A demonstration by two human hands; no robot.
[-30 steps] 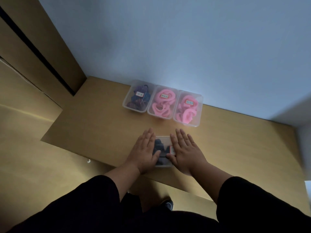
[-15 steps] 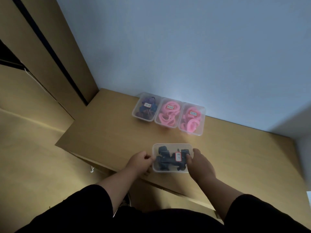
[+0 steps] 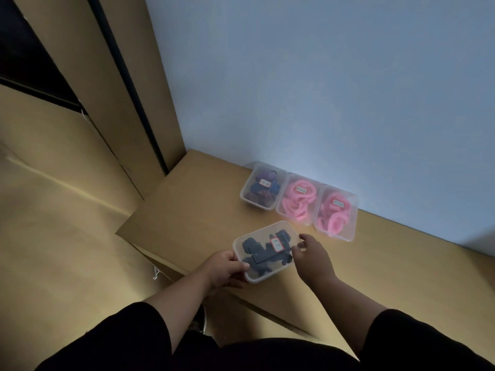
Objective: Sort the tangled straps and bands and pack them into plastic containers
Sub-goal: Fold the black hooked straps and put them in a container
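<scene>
At the near edge of a tan bench [image 3: 203, 210], two bare forearms in black sleeves reach forward from the bottom of the view, converging on one clear plastic container [image 3: 266, 251]. The left hand [image 3: 225, 269], wrist bent slightly inward, has its fingers curled round the container's near-left corner, thumb on the lid. The right hand [image 3: 312, 257] grips the container's right end, with fingers curled over the rim. The container sits tilted between them and holds dark straps [image 3: 263, 254] under a small red-edged label [image 3: 276, 243].

Further back, against the pale wall [image 3: 321, 89], three more containers stand side by side, touching: one of dark purple bands [image 3: 262, 188], then two of pink bands [image 3: 298, 200] [image 3: 334, 212]. That makes four containers, each labelled.
</scene>
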